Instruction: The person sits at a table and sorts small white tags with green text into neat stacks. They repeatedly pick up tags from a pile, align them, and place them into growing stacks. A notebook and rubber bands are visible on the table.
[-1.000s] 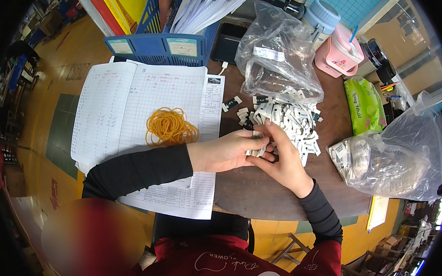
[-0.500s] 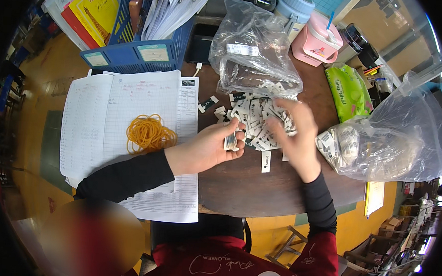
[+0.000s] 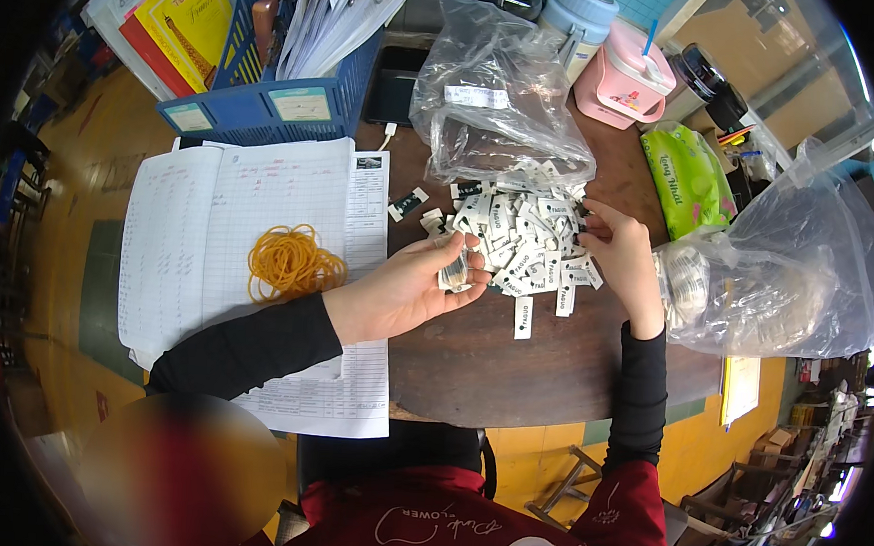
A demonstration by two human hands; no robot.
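A small stack of fabric labels [image 3: 453, 274] is in my left hand [image 3: 407, 283], the fingers curled round it and the thumb on top. Beside it lies a loose heap of small white labels [image 3: 528, 233] with dark print, some showing dark green faces. At the heap's right edge is my right hand [image 3: 624, 251], thumb and forefinger apart with their tips among the labels. Whether a fingertip presses on a label, I cannot make out. One dark label [image 3: 408, 204] lies apart on the left; another label [image 3: 523, 318] sticks out toward the near side.
An open notebook [image 3: 177, 230] and printed sheets lie left, with yellow rubber bands [image 3: 294, 264] on top. Behind are a blue file basket [image 3: 258, 105], a clear plastic bag [image 3: 499, 128] and a pink container [image 3: 620, 80]. A green packet [image 3: 687, 182] and a filled bag [image 3: 772, 291] stand right.
My right hand has moved right from above the heap to its right edge, uncovering more labels. My left hand still holds the stack in nearly the same place.
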